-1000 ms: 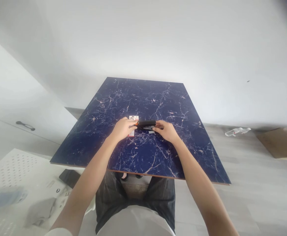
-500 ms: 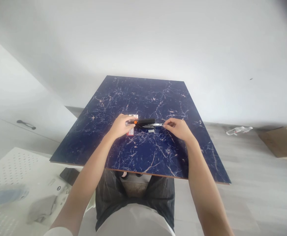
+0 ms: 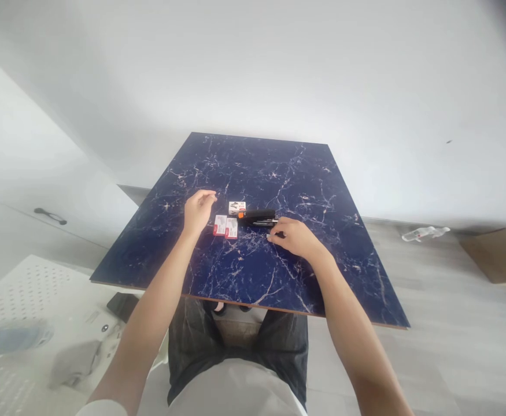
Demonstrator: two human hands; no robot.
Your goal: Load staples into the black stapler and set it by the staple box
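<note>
Stapler (image 3: 259, 215), as its form suggests, lies on its own near the centre of the frame, black with an orange patch at one end, resting on the blue marbled worktop (image 3: 253, 167). Its long axis runs almost straight across the picture, parallel to the near edge, with the orange end towards the left of the frame and the other end towards the right; thin bright metal shows along its lower side. Laid crosswise like this, it probably sits where both hands can get at either end. Upper box (image 3: 237, 206) stands just above the orange end, while left card box (image 3: 219, 225) and right card box (image 3: 231, 229) lie side by side below it, printed faces up, presumably kept close for easy reach. Left hand (image 3: 198, 211) is loosely curled, released from everything, left of the boxes. Right hand (image 3: 291, 234) has its fingers bent at the stapler's right end, thumb beside a small pale piece (image 3: 269, 237); whether it grips either, I cannot tell.
</note>
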